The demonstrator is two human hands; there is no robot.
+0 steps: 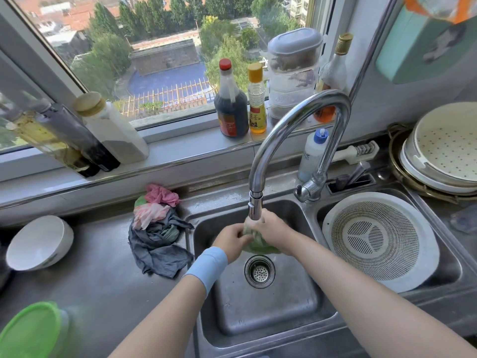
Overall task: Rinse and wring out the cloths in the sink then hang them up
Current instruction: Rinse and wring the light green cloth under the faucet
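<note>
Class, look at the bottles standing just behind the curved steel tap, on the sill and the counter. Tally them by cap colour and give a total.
Red cap: 1, the dark sauce bottle
Yellow cap: 1, the slim amber oil bottle
Gold cap: 1, the clear glass bottle
Blue cap: 1, the white plastic squeeze bottle
Total: 4

No legible text, red label on dark sauce bottle [230, 104] at upper centre blurred, label on yellow-capped bottle [257, 102] beside it too small
</note>
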